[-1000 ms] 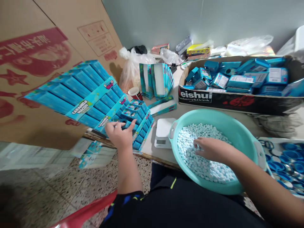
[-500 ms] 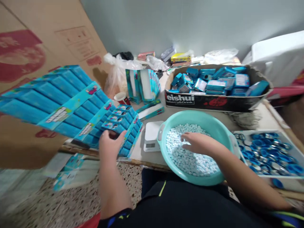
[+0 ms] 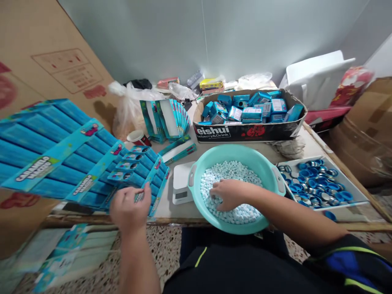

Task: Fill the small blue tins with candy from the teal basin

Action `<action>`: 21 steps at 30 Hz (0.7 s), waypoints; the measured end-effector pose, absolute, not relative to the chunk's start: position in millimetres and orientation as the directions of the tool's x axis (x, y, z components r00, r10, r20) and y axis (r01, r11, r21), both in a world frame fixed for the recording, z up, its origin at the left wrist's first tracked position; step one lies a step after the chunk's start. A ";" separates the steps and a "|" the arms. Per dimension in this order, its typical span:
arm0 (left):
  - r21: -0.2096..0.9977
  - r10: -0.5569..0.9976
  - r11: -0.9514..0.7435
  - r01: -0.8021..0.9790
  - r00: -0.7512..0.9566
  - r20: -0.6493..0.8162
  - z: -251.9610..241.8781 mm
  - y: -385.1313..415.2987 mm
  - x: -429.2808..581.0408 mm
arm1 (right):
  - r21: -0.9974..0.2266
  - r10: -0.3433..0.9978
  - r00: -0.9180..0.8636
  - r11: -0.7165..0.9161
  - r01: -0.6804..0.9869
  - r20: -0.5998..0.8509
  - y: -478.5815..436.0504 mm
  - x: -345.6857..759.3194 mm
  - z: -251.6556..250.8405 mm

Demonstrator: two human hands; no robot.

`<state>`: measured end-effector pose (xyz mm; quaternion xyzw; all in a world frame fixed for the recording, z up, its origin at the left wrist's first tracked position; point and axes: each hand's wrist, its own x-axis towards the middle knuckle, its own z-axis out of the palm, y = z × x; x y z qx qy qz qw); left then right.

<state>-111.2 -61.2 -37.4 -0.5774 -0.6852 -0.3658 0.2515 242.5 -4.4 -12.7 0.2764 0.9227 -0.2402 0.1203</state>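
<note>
Blue boxes (image 3: pixel 72 153), a turquoise basin (image 3: pixel 239 154), and a right hand (image 3: pixel 230 195) newly bunched among pale pellets (image 3: pixel 241 173).
From where I stand, a huge cardboard carton (image 3: pixel 69 83) backs slanting rows of those boxes, their strips reading CARAMELO MACIZO. Across the counter (image 3: pixel 171 210), a black-fronted tray (image 3: pixel 235 133) shows "eishui" above "eberry&Drink". The basin sits in front of it, a white scale (image 3: pixel 182 183) just beside. The left hand (image 3: pixel 130 206), now lower against the boxes' front, is curled; I cannot tell whether it grips one. The right hand's fingers, spread half a second ago, bend into the pellets, so gathering seems under way, though whether any are held is hidden.
</note>
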 end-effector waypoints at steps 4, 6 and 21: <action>0.020 0.543 -0.281 0.960 0.141 0.828 -34.4 -38.1 -61.9 | -0.348 0.475 -0.799 0.726 0.593 -0.369 -13.0 239.6 -1.4; 0.038 0.535 -0.427 0.904 0.218 0.816 -24.6 -10.4 -29.3 | -0.319 0.509 -0.780 0.719 0.618 -0.364 -21.5 241.4 1.8; 0.273 0.926 -0.368 0.889 0.323 0.196 57.5 284.9 160.1 | -0.428 0.702 -0.652 0.515 0.743 -0.287 -38.7 269.6 -15.5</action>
